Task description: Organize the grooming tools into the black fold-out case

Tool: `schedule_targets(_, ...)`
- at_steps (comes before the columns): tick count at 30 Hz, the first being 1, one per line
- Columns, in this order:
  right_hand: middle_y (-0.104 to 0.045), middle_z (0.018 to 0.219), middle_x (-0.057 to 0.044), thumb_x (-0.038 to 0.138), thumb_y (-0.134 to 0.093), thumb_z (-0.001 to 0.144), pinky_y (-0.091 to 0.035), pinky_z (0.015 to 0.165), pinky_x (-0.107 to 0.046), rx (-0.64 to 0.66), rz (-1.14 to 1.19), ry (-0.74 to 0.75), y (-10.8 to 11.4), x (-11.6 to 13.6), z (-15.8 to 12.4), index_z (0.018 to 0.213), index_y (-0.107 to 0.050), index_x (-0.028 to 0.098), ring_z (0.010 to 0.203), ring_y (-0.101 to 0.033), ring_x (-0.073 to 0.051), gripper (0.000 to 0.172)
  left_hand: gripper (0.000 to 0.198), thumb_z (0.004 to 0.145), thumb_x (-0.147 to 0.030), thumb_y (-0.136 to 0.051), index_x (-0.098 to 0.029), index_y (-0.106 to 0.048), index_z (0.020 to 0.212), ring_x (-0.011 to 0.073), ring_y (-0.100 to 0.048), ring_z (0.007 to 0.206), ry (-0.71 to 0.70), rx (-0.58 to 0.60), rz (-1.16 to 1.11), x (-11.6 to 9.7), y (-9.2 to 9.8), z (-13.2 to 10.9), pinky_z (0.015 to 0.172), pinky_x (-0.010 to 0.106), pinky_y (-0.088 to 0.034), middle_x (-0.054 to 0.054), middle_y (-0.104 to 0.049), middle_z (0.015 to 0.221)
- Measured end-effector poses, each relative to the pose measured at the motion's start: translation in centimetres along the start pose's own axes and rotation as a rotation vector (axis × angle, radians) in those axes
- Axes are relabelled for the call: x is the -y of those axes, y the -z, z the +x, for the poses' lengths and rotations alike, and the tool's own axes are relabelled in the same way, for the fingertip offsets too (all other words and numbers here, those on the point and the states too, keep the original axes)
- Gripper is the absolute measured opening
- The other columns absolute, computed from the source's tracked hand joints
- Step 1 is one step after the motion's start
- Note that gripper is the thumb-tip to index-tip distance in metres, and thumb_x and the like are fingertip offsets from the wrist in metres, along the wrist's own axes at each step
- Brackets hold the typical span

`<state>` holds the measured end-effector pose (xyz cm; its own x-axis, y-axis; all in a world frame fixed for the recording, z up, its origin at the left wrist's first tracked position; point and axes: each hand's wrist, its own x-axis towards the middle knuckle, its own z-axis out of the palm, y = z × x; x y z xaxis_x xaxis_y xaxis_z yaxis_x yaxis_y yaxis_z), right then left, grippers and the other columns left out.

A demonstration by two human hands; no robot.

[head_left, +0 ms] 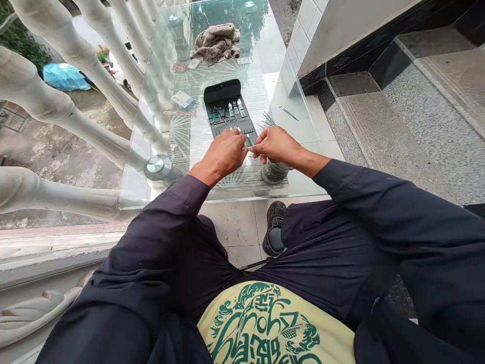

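The unfolded black manicure case point(239, 123) lies on the glass tabletop point(261, 55). Over its near edge is the left hand point(226, 154), fingers bent; by its near right corner, the right hand point(278, 144), fingertips drawn together; what either grips I cannot tell

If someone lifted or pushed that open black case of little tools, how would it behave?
The black case may feel heavy for its size, given its metal-looking tools. Its opened flap might swing when lifted, as nothing visibly fastens it. Pushed, it could slide across the smooth glass table.
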<state>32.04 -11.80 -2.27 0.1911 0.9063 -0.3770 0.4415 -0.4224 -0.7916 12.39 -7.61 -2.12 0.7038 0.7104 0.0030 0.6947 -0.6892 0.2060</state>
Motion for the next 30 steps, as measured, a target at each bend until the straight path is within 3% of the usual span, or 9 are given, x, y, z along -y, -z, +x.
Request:
schedule_targets(4,-0.075,0.072,0.000,0.000,-0.095,0.100,-0.060,0.068,-0.034,-0.127,-0.276,0.142,-0.7,-0.4,-0.3,0.116,-0.077,0.021,0.065,-0.076,-0.024,0.032,0.029,0.125,-0.021,-0.065,-0.014,-0.092,0.134,0.0420,-0.079,0.142,-0.059,0.061,0.081,-1.7,-0.7,-0.4,0.119,0.051,-0.062,0.026,-0.086,0.147)
schedule_targets(7,-0.071,0.065,-0.001,0.003,-0.092,0.101,-0.063,0.070,-0.036,-0.088,-0.328,0.145,-0.6,-0.6,0.0,0.107,-0.082,0.019,0.066,-0.077,-0.026,0.020,0.027,0.123,-0.019,-0.068,-0.014,-0.092,0.132,0.0432,-0.079,0.144,-0.044,0.055,0.079,-1.7,-1.0,-0.4,0.119,0.052,-0.061,0.026,-0.087,0.149)
schedule_targets(9,-0.071,0.063,-0.003,0.005,-0.091,0.102,-0.060,0.063,-0.035,-0.023,-0.270,0.099,-0.1,-0.5,0.1,0.097,-0.081,0.019,0.062,-0.073,-0.024,0.018,0.021,0.122,-0.022,-0.072,-0.016,-0.092,0.126,0.0430,-0.079,0.143,-0.003,0.019,0.026,-1.2,-0.9,-0.1,0.118,0.052,-0.060,0.024,-0.089,0.146)
schedule_targets(12,-0.080,0.073,-0.007,0.014,-0.097,0.104,-0.047,0.049,-0.032,0.061,-0.045,0.050,0.9,-0.1,0.0,0.097,-0.080,0.019,0.057,-0.067,-0.019,0.019,0.018,0.122,-0.029,-0.078,-0.021,-0.089,0.111,0.0387,-0.082,0.128,0.156,-0.045,-0.204,-0.2,0.1,1.0,0.110,0.050,-0.062,0.018,-0.091,0.122)
schedule_targets(14,-0.084,0.081,-0.008,0.021,-0.103,0.105,-0.042,0.045,-0.030,0.105,0.113,0.067,1.6,0.4,-0.1,0.104,-0.080,0.020,0.058,-0.068,-0.017,0.023,0.024,0.123,-0.033,-0.082,-0.022,-0.085,0.102,0.0331,-0.084,0.114,0.288,-0.050,-0.485,0.4,1.2,1.9,0.103,0.048,-0.063,0.013,-0.089,0.106)
schedule_targets(18,-0.083,0.084,-0.006,0.026,-0.110,0.107,-0.045,0.046,-0.027,0.163,0.287,0.109,2.7,1.7,0.1,0.109,-0.078,0.024,0.064,-0.072,-0.016,0.032,0.027,0.112,-0.036,-0.101,-0.020,-0.082,0.100,0.0232,-0.088,0.098,0.440,-0.057,-1.118,1.1,3.2,3.5,0.097,0.039,-0.069,0.009,-0.086,0.095)
schedule_targets(20,-0.082,0.083,-0.004,0.028,-0.113,0.106,-0.045,0.047,-0.026,0.174,0.329,0.113,3.0,2.2,0.4,0.108,-0.076,0.025,0.064,-0.072,-0.015,0.038,0.026,0.104,-0.031,-0.106,-0.019,-0.083,0.105,0.0203,-0.089,0.096,0.477,-0.085,-1.297,1.2,3.6,4.1,0.097,0.035,-0.071,0.006,-0.085,0.091)
schedule_targets(26,-0.084,0.086,-0.005,0.029,-0.113,0.107,-0.047,0.052,-0.025,0.175,0.343,0.119,3.3,2.3,2.1,0.105,-0.076,0.024,0.067,-0.074,-0.015,0.037,0.019,0.103,-0.021,-0.099,-0.018,-0.081,0.108,0.0178,-0.091,0.098,0.527,-0.142,-1.367,2.4,3.3,6.4,0.094,0.029,-0.072,0.002,-0.083,0.089)
schedule_targets(30,-0.083,0.086,-0.008,0.032,-0.105,0.113,-0.053,0.055,-0.028,0.051,0.177,0.229,3.7,1.1,4.4,0.108,-0.083,0.024,0.078,-0.075,-0.021,0.024,0.016,0.108,-0.012,-0.093,-0.020,-0.081,0.100,0.0139,-0.085,0.098,0.524,-0.155,-1.367,4.0,3.0,8.7,0.094,0.028,-0.067,0.001,-0.082,0.088)
